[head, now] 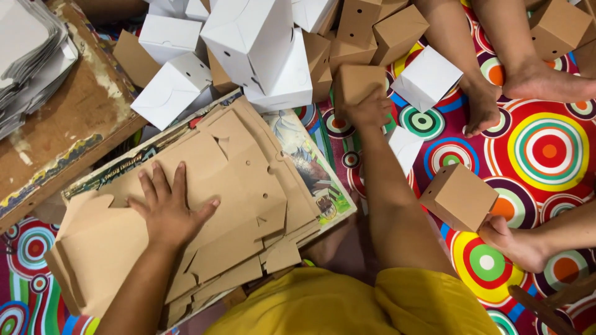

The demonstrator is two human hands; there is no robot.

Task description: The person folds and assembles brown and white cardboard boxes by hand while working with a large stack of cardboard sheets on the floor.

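A home floor used for box folding, bright circle-patterned mat [546,149] right of the right hand [370,110]; bare feet [546,80] beyond, folded boxes [254,49] piled ahead

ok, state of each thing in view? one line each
left hand: flat, palm down on the flat brown blanks
flat brown blanks: unfolded, stacked on a board
right hand: on a folded brown box
folded brown box: assembled, closed
white boxes: assembled, piled
brown box by foot: assembled, tilted
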